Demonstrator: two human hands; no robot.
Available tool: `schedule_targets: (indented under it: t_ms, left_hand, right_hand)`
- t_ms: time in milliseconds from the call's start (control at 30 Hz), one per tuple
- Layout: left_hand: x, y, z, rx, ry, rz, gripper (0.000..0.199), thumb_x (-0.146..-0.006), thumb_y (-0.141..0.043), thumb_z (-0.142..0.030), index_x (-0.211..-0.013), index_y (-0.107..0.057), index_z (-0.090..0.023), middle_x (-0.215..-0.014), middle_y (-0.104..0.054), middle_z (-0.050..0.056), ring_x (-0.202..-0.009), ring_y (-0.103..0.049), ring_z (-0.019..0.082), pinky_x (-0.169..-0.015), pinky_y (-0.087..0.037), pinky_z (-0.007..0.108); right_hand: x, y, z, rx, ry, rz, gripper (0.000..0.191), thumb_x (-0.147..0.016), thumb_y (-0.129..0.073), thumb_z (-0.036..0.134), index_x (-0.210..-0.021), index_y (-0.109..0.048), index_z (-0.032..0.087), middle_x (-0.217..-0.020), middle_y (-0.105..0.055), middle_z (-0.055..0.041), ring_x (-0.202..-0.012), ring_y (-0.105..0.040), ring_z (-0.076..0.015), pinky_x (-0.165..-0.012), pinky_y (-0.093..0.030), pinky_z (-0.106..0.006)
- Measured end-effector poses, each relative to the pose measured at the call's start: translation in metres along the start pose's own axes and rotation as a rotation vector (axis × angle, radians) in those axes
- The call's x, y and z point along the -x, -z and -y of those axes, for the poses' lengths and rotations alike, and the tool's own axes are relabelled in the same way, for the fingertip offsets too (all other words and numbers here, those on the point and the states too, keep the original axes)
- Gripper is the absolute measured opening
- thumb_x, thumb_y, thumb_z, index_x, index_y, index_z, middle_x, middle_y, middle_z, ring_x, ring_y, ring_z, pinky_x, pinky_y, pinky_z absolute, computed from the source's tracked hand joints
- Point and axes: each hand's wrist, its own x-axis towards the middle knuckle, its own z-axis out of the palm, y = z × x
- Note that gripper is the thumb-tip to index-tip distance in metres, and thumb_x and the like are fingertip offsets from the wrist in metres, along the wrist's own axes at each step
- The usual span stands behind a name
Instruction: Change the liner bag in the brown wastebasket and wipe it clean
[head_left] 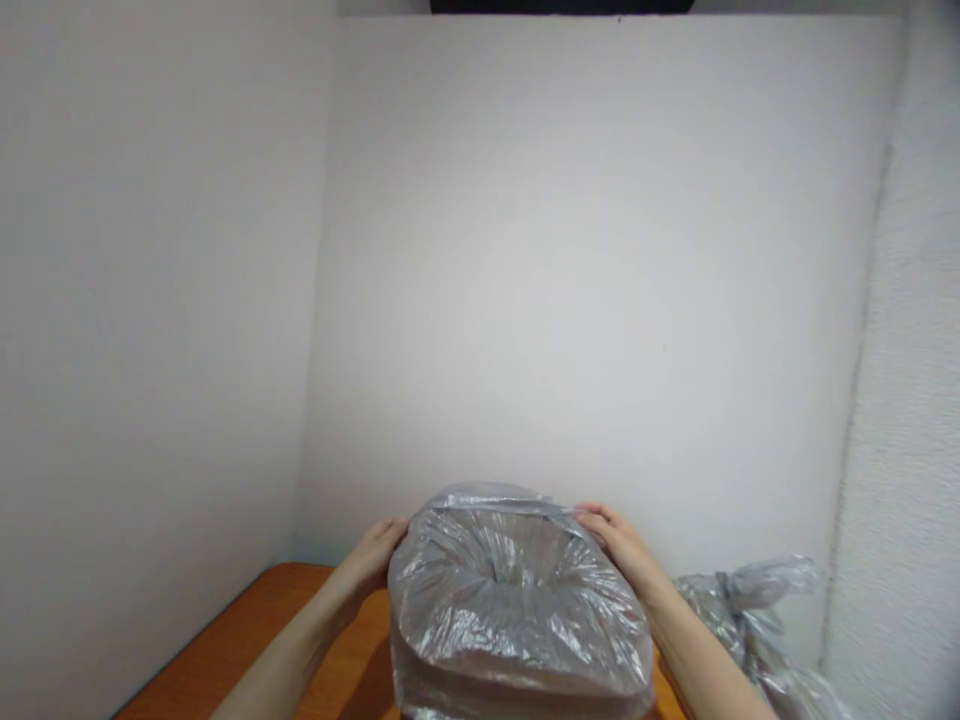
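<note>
In front of me stands a boxy container, wrapped in a translucent grey plastic bag [525, 625]. The bag's film is gathered inward in folds toward a hollow in the middle, and a loose band of it stands up along the far edge. My left hand [379, 550] grips the bag at its far left side, the fingertips hidden behind the film. At the far right corner, my right hand [611, 535] is closed on the bag's edge, thumb and fingers close together. What the container is made of or holds cannot be made out.
An orange-brown wooden table [247, 625] lies under the bag. To the right, beyond my right forearm, is another grey plastic bag [750, 620] with a knotted top. White walls [585, 250] close off the back and both sides.
</note>
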Motion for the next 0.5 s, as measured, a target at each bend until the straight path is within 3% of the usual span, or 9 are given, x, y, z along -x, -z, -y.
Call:
schedule_targets:
  t_ms: [100, 200, 300, 400, 500]
  left_hand:
    - [-0.002, 0.011, -0.017, 0.022, -0.044, 0.023, 0.048, -0.075, -0.063, -0.065, -0.090, -0.061, -0.019, -0.081, -0.068, 0.002, -0.073, -0.063, 0.019, -0.068, -0.045, 0.028]
    - [-0.005, 0.017, -0.034, -0.014, -0.106, 0.088, 0.048, -0.071, -0.075, -0.056, -0.099, -0.062, -0.019, -0.096, -0.068, 0.004, -0.083, -0.062, 0.019, -0.072, -0.044, 0.026]
    - [-0.010, 0.016, -0.039, -0.062, -0.122, 0.162, 0.045, -0.063, -0.084, -0.048, -0.087, -0.064, -0.016, -0.082, -0.067, 0.002, -0.073, -0.059, 0.017, -0.065, -0.040, 0.023]
    - [-0.021, 0.010, -0.035, -0.073, -0.111, 0.160, 0.046, -0.063, -0.081, -0.055, -0.072, -0.060, -0.016, -0.062, -0.058, -0.004, -0.057, -0.048, 0.012, -0.056, -0.033, 0.021]
    - [-0.036, 0.000, -0.027, -0.059, -0.070, 0.144, 0.051, -0.063, -0.076, -0.064, -0.069, -0.059, -0.016, -0.057, -0.056, -0.004, -0.052, -0.045, 0.011, -0.052, -0.031, 0.022]
  right_hand:
    - [-0.003, 0.008, 0.012, 0.078, 0.099, -0.035, 0.039, -0.062, -0.077, 0.035, -0.097, -0.068, 0.020, -0.088, -0.071, -0.0026, -0.078, -0.064, -0.0198, -0.073, -0.047, -0.032]
    - [-0.004, 0.013, 0.025, 0.201, 0.176, 0.022, 0.038, -0.058, -0.080, 0.036, -0.091, -0.072, 0.019, -0.093, -0.070, -0.0047, -0.083, -0.061, -0.0213, -0.076, -0.045, -0.033]
    - [-0.006, 0.014, 0.030, 0.188, 0.130, 0.122, 0.033, -0.059, -0.082, 0.039, -0.082, -0.072, 0.018, -0.082, -0.070, -0.0031, -0.076, -0.060, -0.0194, -0.070, -0.044, -0.031]
    - [-0.015, 0.013, 0.024, 0.062, 0.028, 0.132, 0.032, -0.062, -0.081, 0.044, -0.077, -0.069, 0.018, -0.065, -0.067, 0.0008, -0.056, -0.056, -0.0140, -0.055, -0.040, -0.026]
    - [-0.026, 0.009, 0.013, -0.013, -0.035, 0.102, 0.029, -0.063, -0.080, 0.043, -0.073, -0.069, 0.018, -0.056, -0.065, 0.0008, -0.045, -0.054, -0.0135, -0.048, -0.039, -0.026]
